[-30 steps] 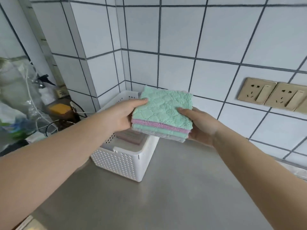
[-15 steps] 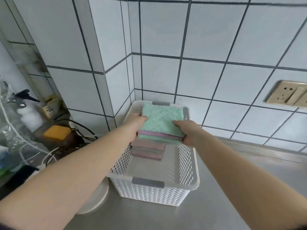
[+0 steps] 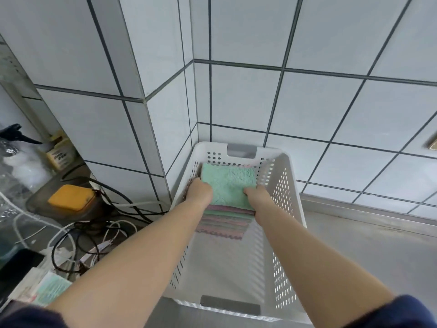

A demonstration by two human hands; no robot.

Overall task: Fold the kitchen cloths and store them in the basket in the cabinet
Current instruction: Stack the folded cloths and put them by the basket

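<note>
Left hand [image 3: 199, 191] and right hand [image 3: 256, 194] gripping folded cloth stack [image 3: 228, 185] by opposite sides, keeping layers square, lowering onto cloths at far end of white basket [image 3: 287, 192] on worktop [image 3: 369, 245].

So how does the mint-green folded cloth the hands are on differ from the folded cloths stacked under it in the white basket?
The mint-green folded cloth lies on top, its textured face fully showing; the stacked folded cloths beneath show only striped pink and green edges. The left hand and right hand touch the top cloth, not the lower ones where visible. All sit folded at the far end of the white perforated plastic basket.
</note>
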